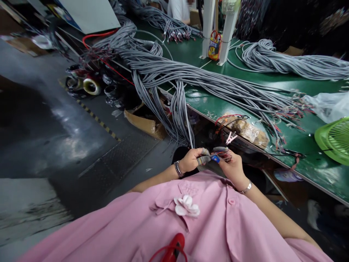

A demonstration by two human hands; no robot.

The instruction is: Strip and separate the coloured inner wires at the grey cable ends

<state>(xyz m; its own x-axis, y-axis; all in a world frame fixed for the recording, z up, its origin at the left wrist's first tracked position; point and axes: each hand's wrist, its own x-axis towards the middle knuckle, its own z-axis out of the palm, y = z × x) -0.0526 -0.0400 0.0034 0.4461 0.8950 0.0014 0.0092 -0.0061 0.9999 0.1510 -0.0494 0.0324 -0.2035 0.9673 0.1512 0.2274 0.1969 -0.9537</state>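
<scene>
In front of the pink shirt, my left hand point(194, 160) is closed around the end of a grey cable, with coverings on its fingertips. Beside it my right hand point(230, 164) pinches thin coloured wires point(225, 155) at the same cable end. A small blue piece point(215, 158) shows between the two hands; what it is cannot be made out. Grey cables point(178, 105) hang over the table edge down to my left hand. More grey cables point(207, 78) lie along the green table point(196, 97), their stripped coloured ends point(297, 107) at the right.
A taped brown block point(245, 131) and pink clip point(231, 138) are at the table edge, a green fan point(336, 140) at the right. White posts point(229, 36) rise from the table. An open carton point(144, 122) and tape rolls point(91, 86) lie below. A person point(178, 11) is across the table.
</scene>
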